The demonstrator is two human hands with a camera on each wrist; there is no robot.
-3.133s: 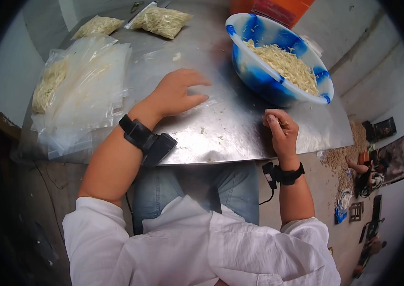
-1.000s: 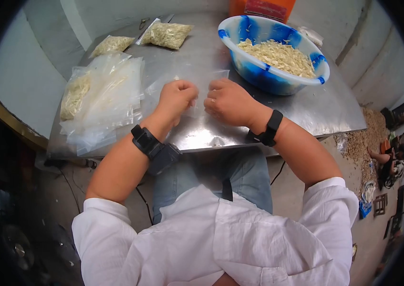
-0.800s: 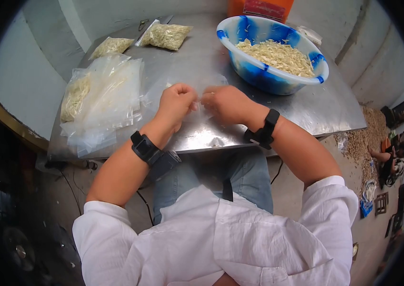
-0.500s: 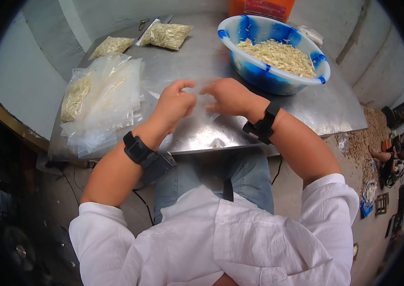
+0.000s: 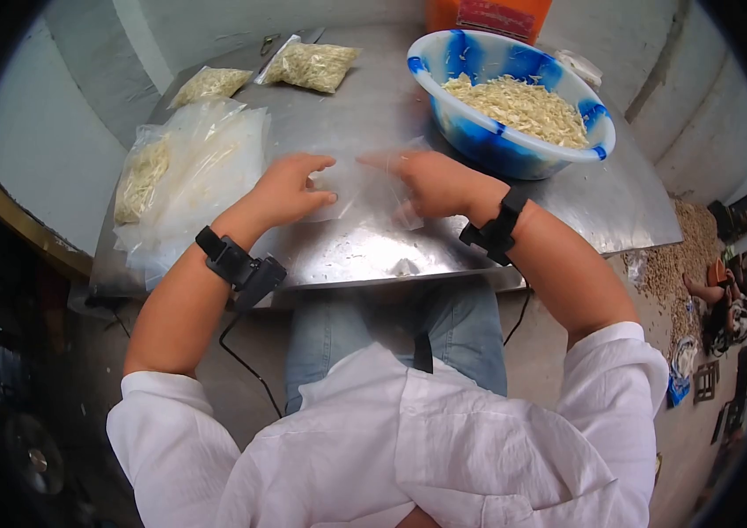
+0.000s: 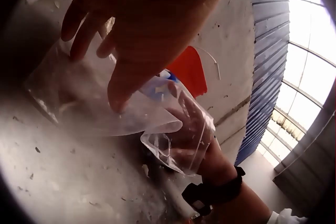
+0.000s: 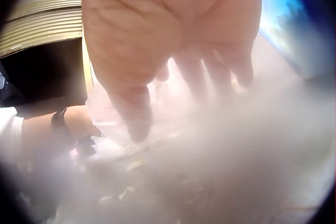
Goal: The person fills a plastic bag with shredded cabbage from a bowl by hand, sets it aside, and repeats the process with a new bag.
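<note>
A clear, empty-looking plastic bag lies between the two hands over the metal table. My left hand is at the bag's left side, thumb and fingers spread apart; in the left wrist view its thumb touches the film. My right hand is at the other side with the index finger stretched out. Film covers the right fingers in the left wrist view, and whether they are inside the bag or behind it I cannot tell. The right wrist view shows the right hand with fingers pointing down, blurred below.
A blue and white bowl of pale shreds stands at the back right, with an orange container behind it. Stacked clear bags lie at the left. Two filled bags, one nearer the middle, lie at the back left.
From beside the bowl, my right hand has come to the middle. Both hands met over the bag; since then my left hand has moved left and its fingers have spread.
</note>
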